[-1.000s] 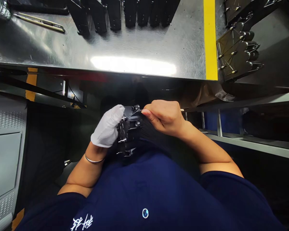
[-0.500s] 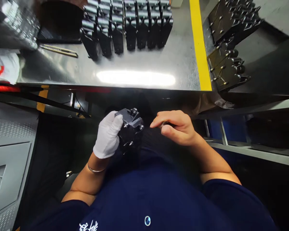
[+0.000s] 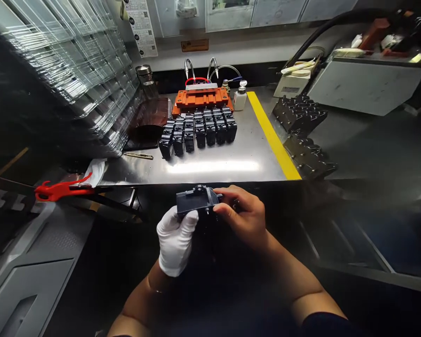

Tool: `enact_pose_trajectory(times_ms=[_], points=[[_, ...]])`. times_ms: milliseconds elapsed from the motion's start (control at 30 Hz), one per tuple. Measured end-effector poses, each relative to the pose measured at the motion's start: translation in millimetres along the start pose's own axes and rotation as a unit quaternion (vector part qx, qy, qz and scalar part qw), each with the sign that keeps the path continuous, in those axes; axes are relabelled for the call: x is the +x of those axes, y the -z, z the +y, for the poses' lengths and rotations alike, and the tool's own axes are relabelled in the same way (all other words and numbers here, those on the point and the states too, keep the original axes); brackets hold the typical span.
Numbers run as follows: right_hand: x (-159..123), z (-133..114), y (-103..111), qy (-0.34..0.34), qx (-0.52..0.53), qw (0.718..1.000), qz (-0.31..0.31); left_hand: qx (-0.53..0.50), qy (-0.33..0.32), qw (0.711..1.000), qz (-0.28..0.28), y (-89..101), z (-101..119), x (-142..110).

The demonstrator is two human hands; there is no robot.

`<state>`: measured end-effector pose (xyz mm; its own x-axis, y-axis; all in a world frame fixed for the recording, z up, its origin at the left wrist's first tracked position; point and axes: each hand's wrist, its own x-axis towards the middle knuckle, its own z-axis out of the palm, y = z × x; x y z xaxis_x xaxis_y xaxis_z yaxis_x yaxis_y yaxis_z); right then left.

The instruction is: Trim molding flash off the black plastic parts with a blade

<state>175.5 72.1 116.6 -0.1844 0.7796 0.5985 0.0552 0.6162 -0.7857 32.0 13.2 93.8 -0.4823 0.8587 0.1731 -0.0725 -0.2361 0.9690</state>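
Observation:
My left hand (image 3: 175, 239), in a white glove, grips a small black plastic part (image 3: 195, 199) from below, just in front of the steel bench edge (image 3: 203, 177). My bare right hand (image 3: 243, 215) holds the same part at its right side, fingers curled round it. On the bench behind stand several rows of matching black parts (image 3: 198, 131).
An orange fixture (image 3: 200, 98) with tubes sits at the back of the bench, a small white bottle (image 3: 240, 98) beside it. Stacked clear trays (image 3: 77, 70) fill the left. Dark metal plates (image 3: 301, 126) lie right of the yellow stripe (image 3: 272, 135). A red-handled tool (image 3: 61, 189) lies at the left.
The view has tilted up from my lap to the whole bench. Both hands have lifted the black part toward the bench edge, and my right hand has closed on it.

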Motion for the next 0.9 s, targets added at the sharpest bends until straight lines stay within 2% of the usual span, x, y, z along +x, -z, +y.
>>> enact_pose_trajectory(times_ms=[167,433,600,700,800,900], points=[[-2.7,-3.2,-6.5,0.043,0.002,0.999,0.014,0.005,-0.031,0.999,0.030,2.4,4.3,-3.8],[-10.0,-3.0,-9.2,0.071,-0.023,0.997,0.003,-0.051,0.014,0.999,0.009,5.8,4.1,-7.3],[-6.9,4.4,6.1,0.040,0.034,0.994,-0.093,-0.076,0.052,0.996,-0.010,7.7,7.1,-9.7],[1.5,8.3,18.2,0.030,-0.027,0.989,-0.141,-0.074,0.077,0.994,-0.026,15.5,6.5,-12.4],[9.9,8.9,25.8,0.098,-0.099,0.971,-0.196,-0.083,0.149,0.983,-0.073,26.2,3.2,-13.7],[13.7,6.2,29.1,0.169,-0.121,0.948,-0.242,-0.088,0.221,0.964,-0.122,31.3,1.7,-12.4]])
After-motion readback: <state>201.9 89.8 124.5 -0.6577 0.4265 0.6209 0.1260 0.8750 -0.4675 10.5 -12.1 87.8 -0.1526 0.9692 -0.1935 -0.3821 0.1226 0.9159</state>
